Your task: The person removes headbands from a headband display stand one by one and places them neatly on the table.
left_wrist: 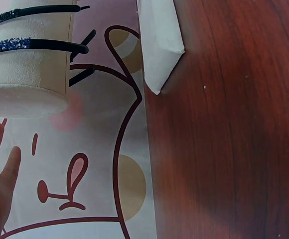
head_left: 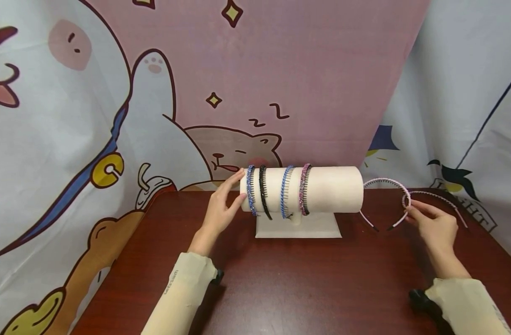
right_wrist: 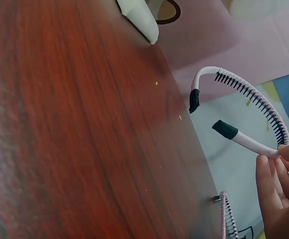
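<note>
A cream padded headband stand [head_left: 332,188] lies sideways as a roll on its base. Around the roll sit a blue glittery headband [head_left: 250,190], a black headband [head_left: 262,190], a lighter blue headband [head_left: 284,193] and a pink glittery headband [head_left: 302,190]. My left hand [head_left: 222,204] is at the roll's left end, thumb and fingers extended and spread. To the right of the roll, my right hand [head_left: 438,228] pinches a pale pink headband [right_wrist: 254,94] between thumb and fingers near one leg. Its dark tips and comb teeth show in the right wrist view.
Another pale headband [head_left: 437,194] lies on the red-brown table [head_left: 305,288] behind my right hand. The stand's flat base [head_left: 322,228] rests near the table's back. A cartoon-printed cloth [head_left: 322,70] hangs behind the table.
</note>
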`<state>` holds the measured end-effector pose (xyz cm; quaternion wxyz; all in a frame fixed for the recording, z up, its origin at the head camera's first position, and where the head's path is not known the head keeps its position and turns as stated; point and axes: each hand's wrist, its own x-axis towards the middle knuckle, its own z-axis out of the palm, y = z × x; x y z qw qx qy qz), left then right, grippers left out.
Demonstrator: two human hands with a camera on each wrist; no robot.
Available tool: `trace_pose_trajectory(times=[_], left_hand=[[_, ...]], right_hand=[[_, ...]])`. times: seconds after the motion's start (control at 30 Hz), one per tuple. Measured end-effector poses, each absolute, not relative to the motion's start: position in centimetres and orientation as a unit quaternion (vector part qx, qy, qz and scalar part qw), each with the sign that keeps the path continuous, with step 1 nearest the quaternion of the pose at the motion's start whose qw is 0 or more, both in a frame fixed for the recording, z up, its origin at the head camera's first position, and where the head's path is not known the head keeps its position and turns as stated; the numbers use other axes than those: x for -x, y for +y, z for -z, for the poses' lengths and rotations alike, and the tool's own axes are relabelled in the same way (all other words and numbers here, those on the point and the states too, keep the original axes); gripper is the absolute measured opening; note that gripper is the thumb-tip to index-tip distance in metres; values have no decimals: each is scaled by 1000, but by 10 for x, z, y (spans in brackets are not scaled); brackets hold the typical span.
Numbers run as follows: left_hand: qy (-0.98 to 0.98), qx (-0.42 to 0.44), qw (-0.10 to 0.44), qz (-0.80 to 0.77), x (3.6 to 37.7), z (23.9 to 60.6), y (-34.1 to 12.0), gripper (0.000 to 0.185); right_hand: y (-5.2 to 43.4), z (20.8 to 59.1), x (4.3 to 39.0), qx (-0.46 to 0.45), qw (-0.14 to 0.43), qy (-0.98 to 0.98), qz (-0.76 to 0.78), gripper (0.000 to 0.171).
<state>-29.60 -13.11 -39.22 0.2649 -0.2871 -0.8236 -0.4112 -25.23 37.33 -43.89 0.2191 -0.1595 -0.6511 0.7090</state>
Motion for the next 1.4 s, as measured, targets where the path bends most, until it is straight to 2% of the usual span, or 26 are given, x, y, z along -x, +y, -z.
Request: trace_pose_trajectory(times=[0.97,1.4], left_hand=[[-823,290,262,412,296,393,-131,54],[-826,287,261,409,298,393,-132,53]], right_hand=[[402,465,285,155,122,-674,-712,35],[403,471,289,172,119,-681,-702,34]])
